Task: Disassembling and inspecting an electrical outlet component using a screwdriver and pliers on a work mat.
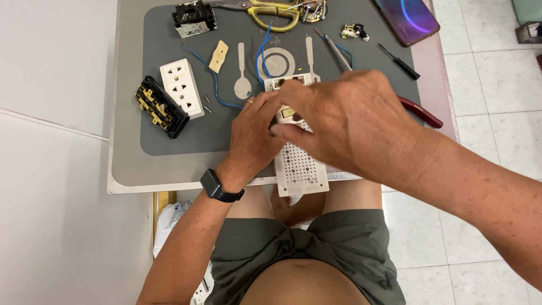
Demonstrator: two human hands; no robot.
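A small white table carries a grey work mat that covers most of its top. At the mat's near edge lies a long white perforated plastic housing, its lower end jutting past the table's edge over the person's lap. The right hand lies over the housing's upper half, fingers curled down onto it and close together, pinching at a small brass part there. The left hand, with a black smartwatch at the wrist, grips the housing's left side, fingers wrapped against it. To the left on the mat sit a white socket faceplate and, touching it, a black socket base with brass contacts. At the far edge lie yellow-handled scissors and a smartphone. Red-handled pliers show just beyond the right hand. Blue wires loop beside two flat metal strips.
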